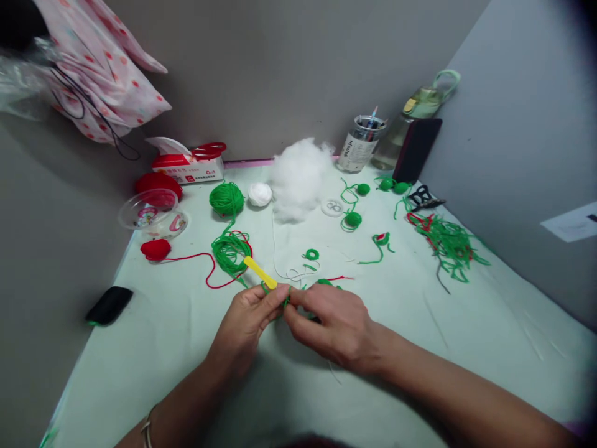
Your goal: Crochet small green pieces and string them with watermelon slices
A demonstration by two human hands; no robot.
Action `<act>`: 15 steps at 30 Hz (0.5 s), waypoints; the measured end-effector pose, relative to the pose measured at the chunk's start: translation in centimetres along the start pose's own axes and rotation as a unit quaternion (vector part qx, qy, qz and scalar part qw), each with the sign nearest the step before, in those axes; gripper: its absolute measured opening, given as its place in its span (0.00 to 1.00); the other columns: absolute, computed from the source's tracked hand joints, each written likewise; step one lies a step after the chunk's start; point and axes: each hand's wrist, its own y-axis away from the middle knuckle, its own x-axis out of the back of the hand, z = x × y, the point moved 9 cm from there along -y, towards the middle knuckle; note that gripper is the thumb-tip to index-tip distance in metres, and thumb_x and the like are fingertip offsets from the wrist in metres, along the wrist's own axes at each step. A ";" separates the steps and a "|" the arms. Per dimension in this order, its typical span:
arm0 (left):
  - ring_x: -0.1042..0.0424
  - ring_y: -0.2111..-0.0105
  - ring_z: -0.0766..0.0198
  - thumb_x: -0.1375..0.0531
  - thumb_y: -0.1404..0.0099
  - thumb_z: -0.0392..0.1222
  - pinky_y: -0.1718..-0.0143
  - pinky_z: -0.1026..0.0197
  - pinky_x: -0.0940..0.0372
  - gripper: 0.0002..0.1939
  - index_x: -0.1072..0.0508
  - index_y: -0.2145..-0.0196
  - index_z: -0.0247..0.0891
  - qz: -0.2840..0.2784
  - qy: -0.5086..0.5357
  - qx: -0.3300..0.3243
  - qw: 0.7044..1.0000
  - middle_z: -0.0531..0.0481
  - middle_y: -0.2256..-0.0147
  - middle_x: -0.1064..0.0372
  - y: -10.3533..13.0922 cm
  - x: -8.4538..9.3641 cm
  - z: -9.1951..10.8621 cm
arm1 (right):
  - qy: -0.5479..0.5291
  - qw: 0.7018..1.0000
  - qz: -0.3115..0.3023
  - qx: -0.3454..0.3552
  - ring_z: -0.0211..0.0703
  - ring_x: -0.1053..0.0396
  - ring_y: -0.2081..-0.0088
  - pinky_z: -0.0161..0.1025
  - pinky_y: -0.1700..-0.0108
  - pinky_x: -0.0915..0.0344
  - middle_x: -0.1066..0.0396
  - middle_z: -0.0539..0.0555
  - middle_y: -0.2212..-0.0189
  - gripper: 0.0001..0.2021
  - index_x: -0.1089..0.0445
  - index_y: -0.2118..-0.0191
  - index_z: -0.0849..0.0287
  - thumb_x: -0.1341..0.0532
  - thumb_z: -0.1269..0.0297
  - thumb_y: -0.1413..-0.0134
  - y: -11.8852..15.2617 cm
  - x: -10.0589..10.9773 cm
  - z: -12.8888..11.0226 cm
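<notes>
Both hands meet at the front middle of the table. My left hand (247, 320) is closed, its thumb and fingers pinching a small piece of green yarn work (286, 301). My right hand (333, 317) has thumb and forefinger pinched on the same piece from the right; most of it is hidden by the fingers. A hook with a yellow handle (260, 272) reaches from the left fingertips toward the loose green yarn coil (229, 255); whether it is held or lies behind the hand, I cannot tell. Beyond the hands are a small green ring (311, 254) and white thread.
At the back stand a green yarn ball (226, 199), white yarn ball (260, 195), white stuffing (301, 177), pen jar (359, 146) and bottle (405, 130). Green yarn scraps (452, 246) lie right. Left are a red yarn ball (155, 249), plastic tub (153, 214) and black object (110, 305).
</notes>
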 end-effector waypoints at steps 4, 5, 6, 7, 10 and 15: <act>0.26 0.63 0.62 0.25 0.48 0.45 0.54 0.61 0.35 0.14 0.20 0.68 0.36 0.010 0.027 -0.011 1.000 0.50 0.68 0.22 0.0 0.3 0.3 | -0.029 0.999 0.036 0.005 0.39 0.32 0.70 0.36 0.70 0.36 0.24 0.55 0.68 0.10 0.24 0.64 0.57 0.43 0.69 0.34 -0.9 1.5 0.0; 0.27 0.64 0.63 0.25 0.48 0.45 0.55 0.62 0.35 0.13 0.20 0.68 0.36 0.013 0.028 -0.017 0.999 0.50 0.68 0.23 0.0 0.4 0.4 | -0.063 0.997 0.044 -0.013 0.38 0.31 0.70 0.36 0.70 0.35 0.25 0.55 0.68 0.10 0.24 0.64 0.58 0.42 0.69 0.34 -1.1 1.9 0.3; 0.27 0.64 0.63 0.25 0.48 0.44 0.56 0.62 0.35 0.13 0.20 0.68 0.36 0.016 0.028 -0.025 0.999 0.51 0.69 0.23 0.0 0.5 0.6 | -0.098 0.993 0.053 -0.037 0.38 0.30 0.70 0.35 0.70 0.34 0.25 0.55 0.68 0.08 0.24 0.64 0.59 0.41 0.69 0.35 -1.2 2.1 0.7; 0.27 0.65 0.64 0.25 0.48 0.44 0.57 0.62 0.34 0.13 0.21 0.68 0.36 0.018 0.029 -0.033 0.999 0.51 0.69 0.24 0.0 0.5 0.8 | -0.131 0.987 0.064 -0.063 0.37 0.30 0.69 0.35 0.69 0.33 0.26 0.55 0.68 0.07 0.24 0.64 0.59 0.40 0.69 0.36 -1.2 2.2 1.2; 0.28 0.66 0.66 0.26 0.46 0.44 0.59 0.64 0.33 0.13 0.22 0.68 0.36 0.018 0.024 -0.052 0.998 0.53 0.70 0.27 0.0 0.5 1.1 | -0.209 0.967 0.075 -0.126 0.37 0.29 0.69 0.34 0.69 0.33 0.28 0.54 0.68 0.05 0.23 0.64 0.59 0.37 0.71 0.38 -1.0 1.7 2.6; 0.26 0.67 0.67 0.27 0.45 0.43 0.60 0.63 0.29 0.13 0.24 0.66 0.36 0.024 0.017 -0.071 0.997 0.53 0.67 0.27 -0.2 0.6 0.9 | -0.305 0.930 0.078 -0.190 0.37 0.29 0.68 0.34 0.67 0.32 0.26 0.53 0.69 0.04 0.23 0.65 0.58 0.35 0.71 0.41 -0.6 0.6 4.1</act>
